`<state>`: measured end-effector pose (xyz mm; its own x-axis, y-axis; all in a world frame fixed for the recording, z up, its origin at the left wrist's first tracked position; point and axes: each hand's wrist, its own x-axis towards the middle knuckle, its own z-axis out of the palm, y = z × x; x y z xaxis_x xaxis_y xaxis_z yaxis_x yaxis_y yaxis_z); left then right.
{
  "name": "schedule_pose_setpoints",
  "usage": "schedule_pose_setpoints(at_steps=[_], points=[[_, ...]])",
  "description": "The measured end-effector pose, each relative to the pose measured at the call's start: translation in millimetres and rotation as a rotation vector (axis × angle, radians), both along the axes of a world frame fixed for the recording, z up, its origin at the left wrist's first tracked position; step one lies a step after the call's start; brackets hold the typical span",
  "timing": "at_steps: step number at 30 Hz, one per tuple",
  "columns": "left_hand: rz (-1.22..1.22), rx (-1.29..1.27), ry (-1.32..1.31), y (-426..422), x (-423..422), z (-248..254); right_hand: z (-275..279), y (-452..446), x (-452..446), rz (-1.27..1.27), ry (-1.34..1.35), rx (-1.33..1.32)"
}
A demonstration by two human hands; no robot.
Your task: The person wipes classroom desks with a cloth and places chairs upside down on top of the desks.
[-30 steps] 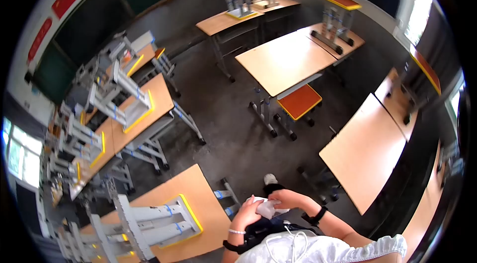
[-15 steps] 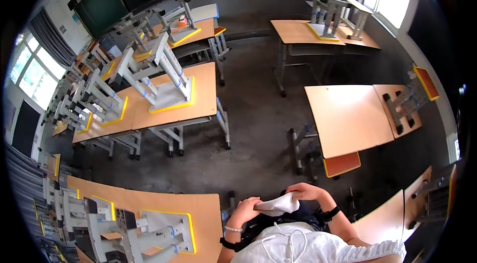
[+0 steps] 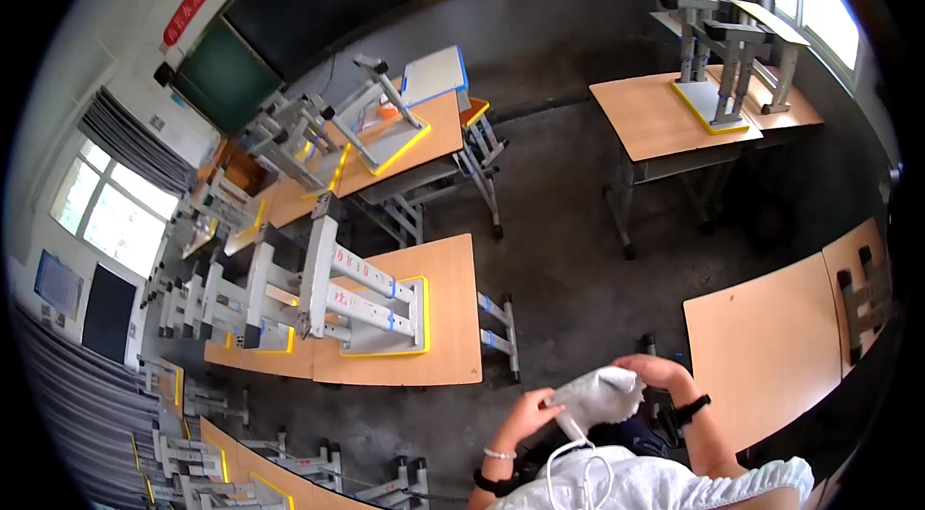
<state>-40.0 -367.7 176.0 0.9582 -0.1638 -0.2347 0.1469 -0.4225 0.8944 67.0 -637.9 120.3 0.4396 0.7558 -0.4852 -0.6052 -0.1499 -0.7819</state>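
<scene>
A white cloth (image 3: 599, 396) is stretched between my two hands in front of my body, at the lower middle of the view. My left hand (image 3: 528, 416) pinches its left edge, with a beaded bracelet and a black band on that wrist. At the cloth's upper right corner, my right hand (image 3: 651, 371) has its fingers closed on the fabric, a black band round the wrist. Some of the right fingertips are hidden by the cloth.
Left of me, a wooden desk (image 3: 453, 317) carries an upturned stool (image 3: 385, 317). Another desk (image 3: 771, 346) stands at the right. Further desks with upturned stools fill the left side and the back right (image 3: 626, 120). A blackboard (image 3: 323, 0) hangs ahead.
The cloth, bunched up at first, is now spread wider between my hands. My view has turned, and the desks have shifted in it. Both hands keep hold of the cloth.
</scene>
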Motion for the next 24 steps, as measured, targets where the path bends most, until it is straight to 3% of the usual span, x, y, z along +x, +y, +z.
schedule_pose_setpoints(at_steps=[1, 2, 3, 5, 7, 8, 11, 13, 16, 19, 20, 21, 24], points=[[0.031, -0.033, 0.029, 4, 12, 6, 16, 7, 17, -0.004, 0.091, 0.078], [0.072, 0.012, 0.006, 11, 30, 14, 16, 15, 40, 0.122, -0.147, 0.023], [0.113, 0.048, 0.02, 20, 56, 21, 46, 26, 75, 0.314, -0.657, -0.022], [0.219, -0.016, 0.013, 39, 86, 15, 4, 37, 108, -0.11, 0.239, 0.157], [0.288, -0.133, 0.068, 56, 128, 20, -4, 53, 159, 0.015, 0.214, 0.162], [0.322, -0.202, 0.055, 65, 147, 3, -9, 62, 184, 0.239, -0.401, -0.043], [0.361, -0.33, 0.027, 89, 213, 3, -7, 109, 247, 0.155, 0.127, 0.113], [0.376, -0.389, 0.03, 112, 255, -7, 18, 137, 290, 0.286, 0.031, 0.099], [0.331, -0.531, 0.129, 153, 319, -51, 19, 173, 346, 0.203, 0.069, 0.024], [0.409, -0.708, 0.261, 180, 368, -26, 41, 207, 398, 0.256, 0.084, 0.057], [0.446, -0.724, 0.242, 187, 381, -41, 45, 219, 417, 0.347, -0.024, -0.015], [0.515, -0.787, 0.204, 190, 389, -19, 45, 233, 436, 0.434, -0.13, -0.076], [0.552, -0.711, 0.133, 212, 415, -34, 54, 280, 481, 0.441, -0.095, -0.121]])
